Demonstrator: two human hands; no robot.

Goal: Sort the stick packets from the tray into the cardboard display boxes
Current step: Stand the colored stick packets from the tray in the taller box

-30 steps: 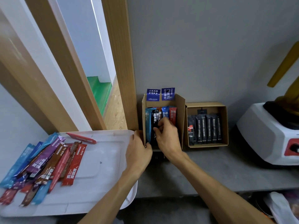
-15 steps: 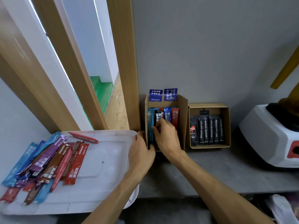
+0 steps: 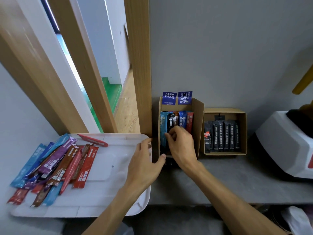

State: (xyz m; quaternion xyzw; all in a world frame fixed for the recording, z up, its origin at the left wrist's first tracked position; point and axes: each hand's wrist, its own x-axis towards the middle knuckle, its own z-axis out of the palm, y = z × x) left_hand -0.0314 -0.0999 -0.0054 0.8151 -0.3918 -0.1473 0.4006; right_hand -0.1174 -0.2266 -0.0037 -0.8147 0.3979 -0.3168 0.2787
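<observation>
A person's right hand [image 3: 182, 146] reaches into the taller cardboard display box [image 3: 198, 126], which stands against the grey wall beside a wooden door frame [image 3: 140, 65]. Its fingertips are curled together in a pinch on a black stick packet [image 3: 170, 122] standing upright among blue, orange and red packets in the box. The left hand [image 3: 145, 167] steadies the same box from outside: its fingers lie fairly straight along the left wall and the thumb touches the lower front corner, gripping nothing. Two blue labels [image 3: 177, 98] stick up from the box's back edge.

Just to the right, touching the first box, a lower cardboard box [image 3: 243, 133] holds a neat row of dark packets [image 3: 223, 136].

To the left, a white tray [image 3: 105, 197] overhangs the edge of the grey counter [image 3: 220, 180]. The unsorted stick packets [image 3: 55, 165] lie heaped on its left half, blue, purple, brown and red, overlapping at angles. One red packet [image 3: 93, 140] lies apart near the tray's far rim.

A white appliance [image 3: 284, 146] sits on the counter at far right, partly out of view.
</observation>
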